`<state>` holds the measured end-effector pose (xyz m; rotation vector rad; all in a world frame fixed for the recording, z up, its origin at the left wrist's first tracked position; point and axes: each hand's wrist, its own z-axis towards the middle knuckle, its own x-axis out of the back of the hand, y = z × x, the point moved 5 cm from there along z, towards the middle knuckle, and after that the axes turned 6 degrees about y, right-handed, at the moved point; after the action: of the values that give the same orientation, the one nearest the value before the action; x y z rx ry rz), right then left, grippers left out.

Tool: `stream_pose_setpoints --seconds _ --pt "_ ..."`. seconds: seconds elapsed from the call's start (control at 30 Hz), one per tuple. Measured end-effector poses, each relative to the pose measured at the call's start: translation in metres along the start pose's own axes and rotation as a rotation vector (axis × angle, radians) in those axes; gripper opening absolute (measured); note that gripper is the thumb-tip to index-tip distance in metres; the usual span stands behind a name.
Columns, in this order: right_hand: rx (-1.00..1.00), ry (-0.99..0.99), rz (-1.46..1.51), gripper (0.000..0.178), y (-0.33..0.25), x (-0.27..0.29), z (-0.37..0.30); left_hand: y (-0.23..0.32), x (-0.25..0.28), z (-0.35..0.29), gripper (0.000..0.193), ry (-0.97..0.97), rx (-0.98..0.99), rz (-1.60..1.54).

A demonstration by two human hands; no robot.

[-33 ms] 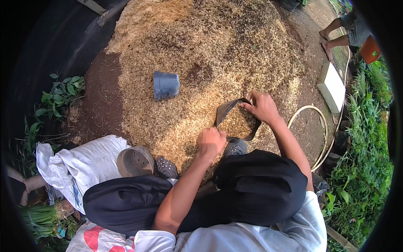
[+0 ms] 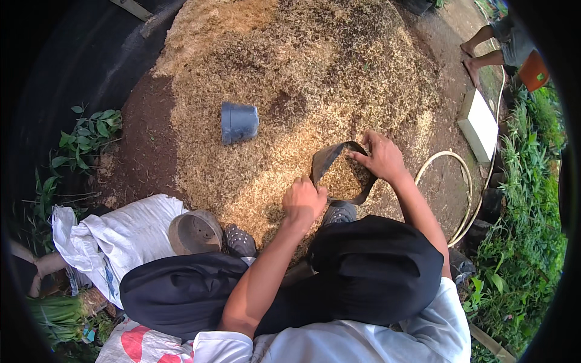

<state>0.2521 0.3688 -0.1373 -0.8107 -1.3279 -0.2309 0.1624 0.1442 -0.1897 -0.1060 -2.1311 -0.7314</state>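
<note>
A black plastic planting bag [image 2: 325, 160] stands with its mouth spread wide between my knees, and rice-husk-like material shows inside the rim. My left hand [image 2: 304, 199] is closed on the bag's left edge. At the opposite edge my right hand [image 2: 385, 161] has its thumb inside the mouth and its fingers outside, with the rim between them. The bag's lower part is hidden. Beyond my left hand a grey-blue plant pot [image 2: 240, 123] lies tipped on the pile of husks [image 2: 260, 163].
A brown, dusty pot [image 2: 195, 233] and a white woven sack [image 2: 124, 233] lie by my left knee. On the right are a pale hose [image 2: 451, 156], a white block [image 2: 477, 127] and green plants [image 2: 526, 199]. Another person's bare legs [image 2: 484, 57] show at the upper right.
My right hand's fingers have shifted slightly along the rim and opened a little. The bag's mouth looks somewhat wider and rounder. My left hand has risen slightly.
</note>
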Motion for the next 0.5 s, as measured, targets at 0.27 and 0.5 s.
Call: stream_pose_setpoints --seconds 0.27,0.5 --pt "-0.202 -0.413 -0.107 0.046 0.032 -0.005 -0.061 0.037 0.026 0.029 0.026 0.124 -0.297 0.021" --pt "-0.336 -0.236 0.122 0.032 0.037 0.010 -0.034 0.014 0.022 0.010 0.031 0.052 -0.148 -0.040"
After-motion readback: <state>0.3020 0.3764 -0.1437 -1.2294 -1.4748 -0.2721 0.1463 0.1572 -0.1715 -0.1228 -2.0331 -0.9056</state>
